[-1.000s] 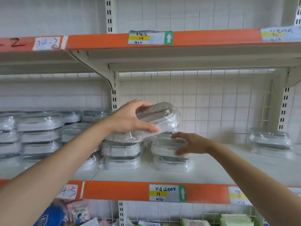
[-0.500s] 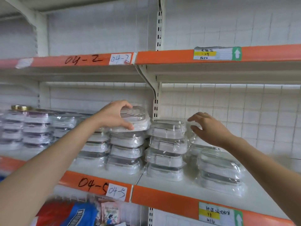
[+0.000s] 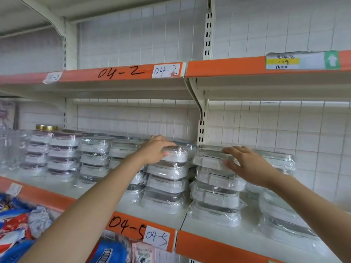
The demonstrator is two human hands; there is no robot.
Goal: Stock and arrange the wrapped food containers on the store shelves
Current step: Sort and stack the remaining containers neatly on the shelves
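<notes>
Head view: left hand [image 3: 155, 149] now down on the top container [image 3: 173, 155] of a stack [image 3: 165, 179] near the shelf [image 3: 117, 202] front edge, fingers curled over its far rim and thumb on the near side, clamped on it. A moment back held up in the air, tilted; half a second back only just lowering onto the pile. Now flat and seated, level with the neighbours, so likely the placing is done bar the release.

Right hand [image 3: 247, 166] no longer hovering apart; fingers fairly straight, spread, laid on the top box [image 3: 214, 158] of the next stack to the right, just past the upright [image 3: 202, 130]. Nothing gripped; looks like squaring or steadying. That box sits slightly askew, near corner tipped forward.

More wrapped stacks [image 3: 62, 154] toward the shelf's left end, and a lower one [image 3: 284, 215] toward its right. Judgement: one more unit stocked, alignment under way.
</notes>
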